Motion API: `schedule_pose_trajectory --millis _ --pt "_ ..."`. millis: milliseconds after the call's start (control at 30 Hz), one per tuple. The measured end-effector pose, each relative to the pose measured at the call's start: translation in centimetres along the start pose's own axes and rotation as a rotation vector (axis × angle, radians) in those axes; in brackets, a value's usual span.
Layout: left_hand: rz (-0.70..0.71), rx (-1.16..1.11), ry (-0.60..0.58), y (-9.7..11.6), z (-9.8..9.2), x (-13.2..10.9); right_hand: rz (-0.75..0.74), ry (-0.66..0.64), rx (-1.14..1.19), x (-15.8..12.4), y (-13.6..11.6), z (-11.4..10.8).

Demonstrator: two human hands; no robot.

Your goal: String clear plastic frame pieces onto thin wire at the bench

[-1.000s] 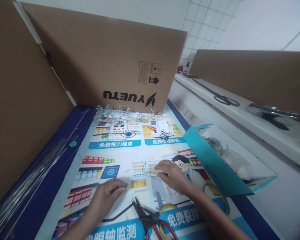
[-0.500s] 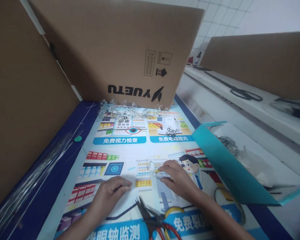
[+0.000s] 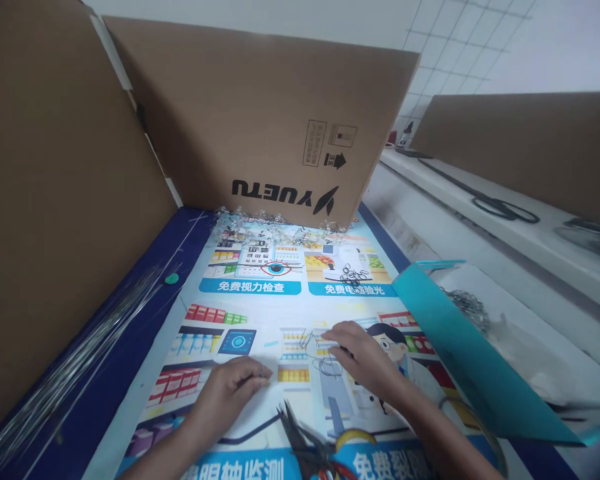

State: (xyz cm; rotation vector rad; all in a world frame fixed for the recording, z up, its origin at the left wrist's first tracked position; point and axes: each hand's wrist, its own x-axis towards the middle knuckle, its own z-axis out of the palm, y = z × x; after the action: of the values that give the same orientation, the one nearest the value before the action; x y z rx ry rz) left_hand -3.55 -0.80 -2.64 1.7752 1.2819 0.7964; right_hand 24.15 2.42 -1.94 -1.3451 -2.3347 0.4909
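Note:
My left hand (image 3: 240,385) is closed in a pinch over the printed sheet (image 3: 270,313). A tiny glint shows at its fingertips, too small to name. To its right, my right hand (image 3: 363,357) reaches in with thumb and fingers apart. Just by its fingertips lie a thin looped wire piece (image 3: 327,366) and another bent wire (image 3: 306,340). Below and between the hands, pliers (image 3: 300,433) with dark jaws and red handles lie on the sheet, jaws pointing away from me.
A small pile of dark wire rings (image 3: 354,275) lies farther back. Clear, glittery pieces (image 3: 280,230) line the cardboard panel (image 3: 260,113). Long straight wires (image 3: 95,347) lie at the left by a green disc (image 3: 171,279). A teal box (image 3: 470,360) stands right; scissors (image 3: 505,209) rest on a ledge.
The view has shifted, so the scene sits lower and farther right. My right fingers have parted from the looped wire, which now lies below the thumb. My left hand keeps its pinch.

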Motion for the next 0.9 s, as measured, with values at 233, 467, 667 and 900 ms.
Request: schedule_pose_trajectory --millis 233,467,667,900 --pt "0.023 -0.010 -0.016 -0.2 0.1 -0.1 -0.183 -0.123 -0.165 3.7 -1.3 0.2" --pt "0.013 -0.017 -0.020 0.0 0.0 0.0 -0.153 -0.081 -0.347 2.6 -1.5 0.3" --pt "0.007 -0.004 -0.022 -0.3 0.1 -0.1 -0.085 -0.072 -0.441 1.8 -1.9 0.2" --pt "-0.009 0.004 -0.024 -0.1 0.0 -0.2 -0.101 0.003 -0.502 1.6 -0.9 0.8"
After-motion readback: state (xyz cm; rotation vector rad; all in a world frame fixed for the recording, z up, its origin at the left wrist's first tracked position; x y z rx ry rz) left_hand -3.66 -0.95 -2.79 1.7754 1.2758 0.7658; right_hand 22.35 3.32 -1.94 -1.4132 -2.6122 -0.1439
